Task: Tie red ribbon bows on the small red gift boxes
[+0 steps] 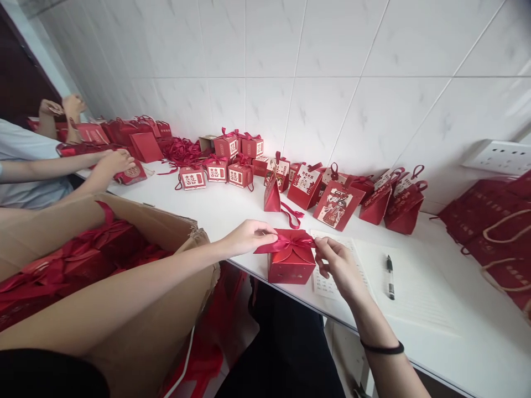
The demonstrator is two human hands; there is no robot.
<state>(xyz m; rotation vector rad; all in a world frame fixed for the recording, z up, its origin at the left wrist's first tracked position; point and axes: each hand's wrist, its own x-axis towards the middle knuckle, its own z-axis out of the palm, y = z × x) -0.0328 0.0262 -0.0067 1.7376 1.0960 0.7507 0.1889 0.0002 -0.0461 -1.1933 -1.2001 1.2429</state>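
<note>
As the left hand (pixel 249 235) and right hand (pixel 338 265) pinch the ribbon (pixel 290 241) on the box (pixel 290 268) at the counter's (pixel 232 210) front edge, one risk shows — an uneven tug dragging it off.

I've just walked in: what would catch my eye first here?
A small red cardboard gift box sits at the white table's near edge, the left hand and right hand pinching its red satin bow from either side. Behind it, a row of red paper gift boxes and bags lines the white tiled wall, and a brown cardboard carton of red goods stands at the left.
</note>
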